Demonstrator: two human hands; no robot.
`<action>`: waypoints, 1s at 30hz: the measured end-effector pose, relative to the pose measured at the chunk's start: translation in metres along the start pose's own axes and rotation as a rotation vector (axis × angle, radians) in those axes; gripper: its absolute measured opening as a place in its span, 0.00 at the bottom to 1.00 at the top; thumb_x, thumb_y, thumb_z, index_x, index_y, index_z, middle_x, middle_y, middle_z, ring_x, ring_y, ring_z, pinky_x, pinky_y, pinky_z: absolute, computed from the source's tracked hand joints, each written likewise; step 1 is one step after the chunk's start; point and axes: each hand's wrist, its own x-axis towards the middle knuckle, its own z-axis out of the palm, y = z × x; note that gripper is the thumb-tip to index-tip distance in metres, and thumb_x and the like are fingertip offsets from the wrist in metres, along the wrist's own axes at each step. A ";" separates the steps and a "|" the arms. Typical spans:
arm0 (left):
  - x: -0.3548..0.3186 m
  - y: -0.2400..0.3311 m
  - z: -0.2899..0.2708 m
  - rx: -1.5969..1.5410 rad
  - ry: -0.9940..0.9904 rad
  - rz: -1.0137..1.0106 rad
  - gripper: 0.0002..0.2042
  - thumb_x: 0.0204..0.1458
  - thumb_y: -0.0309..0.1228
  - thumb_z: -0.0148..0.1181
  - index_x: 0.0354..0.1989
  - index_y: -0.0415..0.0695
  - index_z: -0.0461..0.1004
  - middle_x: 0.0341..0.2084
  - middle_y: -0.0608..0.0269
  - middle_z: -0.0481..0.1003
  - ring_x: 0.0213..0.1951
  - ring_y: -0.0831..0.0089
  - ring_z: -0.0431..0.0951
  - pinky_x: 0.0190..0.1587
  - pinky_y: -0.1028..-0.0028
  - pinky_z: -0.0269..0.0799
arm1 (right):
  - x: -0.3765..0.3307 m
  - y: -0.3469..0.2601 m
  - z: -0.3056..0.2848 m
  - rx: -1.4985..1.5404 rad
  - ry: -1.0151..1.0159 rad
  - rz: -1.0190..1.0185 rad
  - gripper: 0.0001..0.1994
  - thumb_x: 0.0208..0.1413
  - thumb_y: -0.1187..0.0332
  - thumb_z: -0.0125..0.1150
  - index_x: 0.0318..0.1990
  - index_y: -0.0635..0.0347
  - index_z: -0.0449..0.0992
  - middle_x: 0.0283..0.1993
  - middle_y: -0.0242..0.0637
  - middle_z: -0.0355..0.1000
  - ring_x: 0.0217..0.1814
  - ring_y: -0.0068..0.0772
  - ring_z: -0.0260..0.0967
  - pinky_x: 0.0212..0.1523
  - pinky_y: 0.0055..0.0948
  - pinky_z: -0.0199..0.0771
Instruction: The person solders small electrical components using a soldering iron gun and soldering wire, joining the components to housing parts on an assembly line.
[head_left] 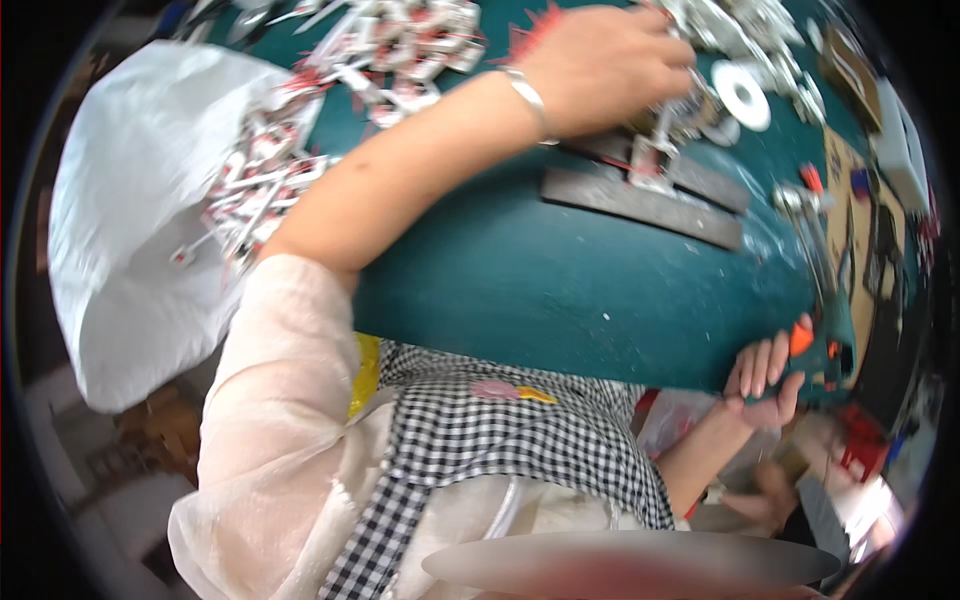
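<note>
Reaching across the green counter (480, 300) with the left hand (615, 70), with fingers bent downward and too blurred to tell whether clamped on anything. Showing just below that hand, a small white part (652, 168) with a bit of red, lying by two dark metal bars (645, 208). Lying to the right of the same hand, a flat white ring (740, 95), near a pile of silvery pieces (750, 35). Resting low at the near right edge, the right hand (765, 378), with fingers loosely curled and thumb apart from them, just beside a tool with a green handle (838, 328). Heaped at the top, white pieces with red strands (425, 40); spilling likewise at left from a white bag (130, 230). Wearing a checked apron (530, 430) and a bracelet (528, 100).
</note>
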 end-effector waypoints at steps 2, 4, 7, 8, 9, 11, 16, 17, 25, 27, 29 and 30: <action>-0.005 -0.005 0.002 0.006 -0.099 -0.037 0.02 0.44 0.31 0.56 0.23 0.51 0.75 0.26 0.70 0.74 0.30 0.68 0.78 0.30 0.72 0.75 | -0.006 -0.001 -0.005 0.011 0.011 -0.020 0.32 0.59 0.65 0.55 0.64 0.71 0.47 0.26 0.34 0.58 0.17 0.21 0.58 0.16 0.18 0.65; -0.008 0.000 -0.020 0.018 -0.160 -0.155 0.02 0.43 0.31 0.57 0.24 0.53 0.76 0.25 0.71 0.74 0.30 0.69 0.78 0.28 0.71 0.74 | -0.007 -0.001 -0.009 0.021 -0.006 -0.019 0.32 0.59 0.66 0.55 0.64 0.71 0.46 0.26 0.34 0.59 0.17 0.21 0.58 0.16 0.18 0.65; -0.027 -0.015 -0.055 0.016 0.050 -0.319 0.03 0.42 0.30 0.59 0.26 0.54 0.78 0.24 0.71 0.75 0.29 0.69 0.78 0.26 0.70 0.73 | -0.005 0.001 -0.010 0.042 -0.022 -0.016 0.32 0.59 0.66 0.55 0.64 0.71 0.46 0.26 0.34 0.59 0.18 0.22 0.60 0.16 0.18 0.66; -0.036 -0.028 -0.067 -0.007 0.093 -0.415 0.06 0.42 0.29 0.61 0.29 0.54 0.80 0.25 0.71 0.76 0.27 0.68 0.78 0.26 0.70 0.73 | -0.005 0.000 -0.010 0.034 -0.024 -0.017 0.32 0.59 0.66 0.55 0.64 0.71 0.46 0.26 0.34 0.59 0.17 0.22 0.60 0.16 0.18 0.66; -0.047 -0.042 -0.080 0.055 0.167 -0.455 0.06 0.42 0.29 0.62 0.30 0.52 0.81 0.24 0.68 0.78 0.27 0.66 0.78 0.27 0.73 0.73 | -0.006 0.001 -0.011 0.026 -0.024 -0.018 0.32 0.59 0.66 0.56 0.64 0.71 0.46 0.26 0.34 0.59 0.17 0.22 0.60 0.15 0.18 0.66; -0.060 -0.070 -0.116 -0.001 0.138 -0.707 0.07 0.42 0.23 0.64 0.32 0.43 0.80 0.28 0.58 0.78 0.25 0.68 0.78 0.30 0.74 0.72 | -0.005 0.000 -0.010 0.020 -0.033 -0.015 0.32 0.59 0.66 0.56 0.63 0.71 0.47 0.25 0.34 0.59 0.17 0.21 0.60 0.15 0.17 0.66; -0.142 -0.135 -0.141 0.258 -0.252 -1.113 0.11 0.39 0.33 0.67 0.34 0.48 0.82 0.26 0.57 0.79 0.27 0.64 0.79 0.33 0.71 0.74 | -0.002 0.001 -0.012 0.020 -0.022 -0.003 0.32 0.59 0.66 0.56 0.64 0.72 0.47 0.25 0.34 0.59 0.16 0.20 0.59 0.15 0.17 0.65; -0.166 -0.148 -0.134 0.369 -0.423 -1.074 0.10 0.41 0.38 0.67 0.33 0.52 0.83 0.26 0.60 0.80 0.29 0.61 0.79 0.36 0.68 0.75 | -0.001 0.001 -0.012 0.027 -0.029 0.006 0.32 0.59 0.66 0.56 0.64 0.72 0.47 0.25 0.34 0.59 0.16 0.20 0.59 0.15 0.17 0.65; -0.213 -0.152 -0.149 0.277 -0.337 -0.940 0.11 0.43 0.33 0.64 0.36 0.47 0.81 0.32 0.60 0.80 0.35 0.65 0.80 0.41 0.71 0.74 | -0.002 0.002 -0.011 -0.011 -0.011 -0.014 0.32 0.59 0.66 0.56 0.64 0.72 0.47 0.25 0.34 0.59 0.17 0.19 0.57 0.15 0.16 0.61; -0.177 -0.117 -0.175 0.165 -0.392 -1.127 0.10 0.43 0.26 0.65 0.36 0.40 0.80 0.25 0.56 0.79 0.21 0.73 0.76 0.26 0.77 0.71 | -0.002 0.000 -0.012 -0.023 -0.009 -0.033 0.32 0.59 0.66 0.55 0.64 0.72 0.47 0.26 0.33 0.59 0.17 0.19 0.57 0.15 0.16 0.60; -0.195 -0.110 -0.195 0.170 -0.534 -1.148 0.09 0.44 0.32 0.63 0.34 0.46 0.81 0.31 0.60 0.80 0.34 0.64 0.80 0.40 0.70 0.74 | -0.001 0.001 -0.012 -0.005 -0.022 -0.005 0.32 0.59 0.66 0.55 0.65 0.71 0.47 0.26 0.33 0.58 0.18 0.19 0.56 0.17 0.16 0.60; -0.193 -0.101 -0.201 0.118 -0.600 -1.196 0.08 0.43 0.30 0.62 0.32 0.46 0.81 0.30 0.60 0.80 0.34 0.62 0.80 0.40 0.68 0.74 | -0.002 0.000 -0.011 -0.021 -0.017 -0.008 0.32 0.59 0.67 0.55 0.65 0.71 0.47 0.26 0.33 0.58 0.18 0.19 0.56 0.18 0.16 0.60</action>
